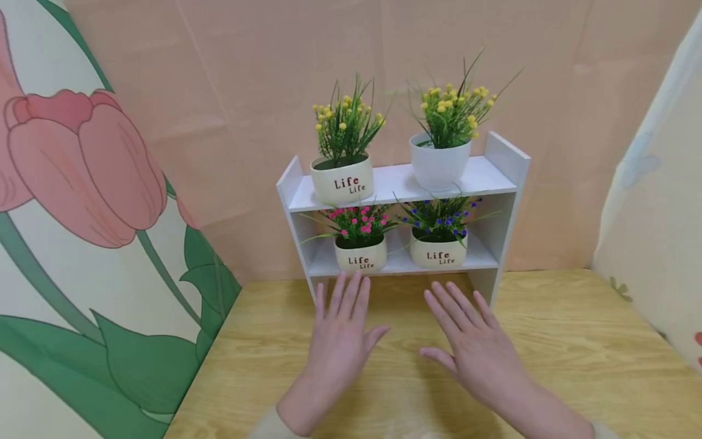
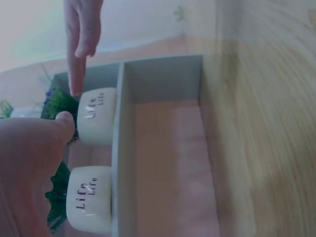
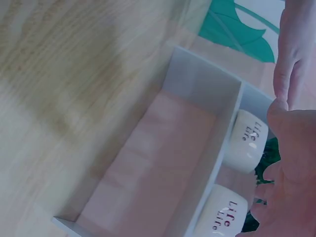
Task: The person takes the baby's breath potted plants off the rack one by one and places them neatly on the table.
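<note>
Both hands reach forward over the table, palms down, fingers straight and spread, holding nothing. My left hand (image 1: 339, 341) is in front of the cream pot with pink flowers (image 1: 361, 253) on the lower shelf. To its right, my right hand (image 1: 477, 350) is before the cream pot with purple-blue flowers (image 1: 439, 251). The white two-tier shelf (image 1: 397, 268) stands behind the hands. On its top board sit a cream "Life" pot with yellow flowers (image 1: 342, 182) at left and a plain white pot with yellow flowers (image 1: 440, 163) at right. Both wrist views show the lower cream pots (image 2: 90, 199) beyond the hands.
The wood-grain table (image 1: 559, 329) extends around the shelf's base. A pink cloth backdrop (image 1: 247, 110) hangs behind it. At the left is a panel with a large printed tulip (image 1: 88, 158), and a pale panel (image 1: 652, 231) stands at the right.
</note>
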{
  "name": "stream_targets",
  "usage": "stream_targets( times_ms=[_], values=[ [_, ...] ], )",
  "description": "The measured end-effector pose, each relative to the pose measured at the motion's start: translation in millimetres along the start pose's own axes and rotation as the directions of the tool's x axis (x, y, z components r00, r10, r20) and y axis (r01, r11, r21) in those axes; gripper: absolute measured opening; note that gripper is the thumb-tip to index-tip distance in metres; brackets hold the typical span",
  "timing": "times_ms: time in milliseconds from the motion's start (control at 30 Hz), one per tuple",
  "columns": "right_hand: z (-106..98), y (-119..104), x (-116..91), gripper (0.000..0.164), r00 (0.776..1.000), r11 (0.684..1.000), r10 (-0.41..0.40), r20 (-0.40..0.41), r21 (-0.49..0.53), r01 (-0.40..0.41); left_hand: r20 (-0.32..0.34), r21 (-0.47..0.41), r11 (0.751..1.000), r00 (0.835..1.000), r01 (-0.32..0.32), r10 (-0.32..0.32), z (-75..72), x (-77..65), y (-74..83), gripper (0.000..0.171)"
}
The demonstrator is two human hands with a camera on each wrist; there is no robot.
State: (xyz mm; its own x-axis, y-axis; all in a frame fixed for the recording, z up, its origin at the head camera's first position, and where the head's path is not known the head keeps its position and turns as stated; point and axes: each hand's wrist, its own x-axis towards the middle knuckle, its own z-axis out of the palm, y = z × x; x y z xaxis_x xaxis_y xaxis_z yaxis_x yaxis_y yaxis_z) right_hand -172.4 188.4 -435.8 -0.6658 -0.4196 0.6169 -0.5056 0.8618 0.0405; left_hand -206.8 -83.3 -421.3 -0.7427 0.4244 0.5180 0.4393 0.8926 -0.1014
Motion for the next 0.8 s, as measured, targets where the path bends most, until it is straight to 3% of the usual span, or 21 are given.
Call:
stream_targets(
  times_ms=[267,800],
  values=[
    [-13.0,0.4,11.1,0.094,0.999,1.0,-0.02,-0.03,-0.005,0.02,0.002,-0.005,1.0,1.0,0.024,-0.024,-14.9,4.2,-5.1,0.095],
    [-33.9,-2.9,29.6,0.095,0.995,0.999,-0.052,-0.082,-0.015,0.051,-0.059,0.01,1.0,0.998,0.02,-0.02,-40.0,12.6,-18.8,0.095]
  ],
)
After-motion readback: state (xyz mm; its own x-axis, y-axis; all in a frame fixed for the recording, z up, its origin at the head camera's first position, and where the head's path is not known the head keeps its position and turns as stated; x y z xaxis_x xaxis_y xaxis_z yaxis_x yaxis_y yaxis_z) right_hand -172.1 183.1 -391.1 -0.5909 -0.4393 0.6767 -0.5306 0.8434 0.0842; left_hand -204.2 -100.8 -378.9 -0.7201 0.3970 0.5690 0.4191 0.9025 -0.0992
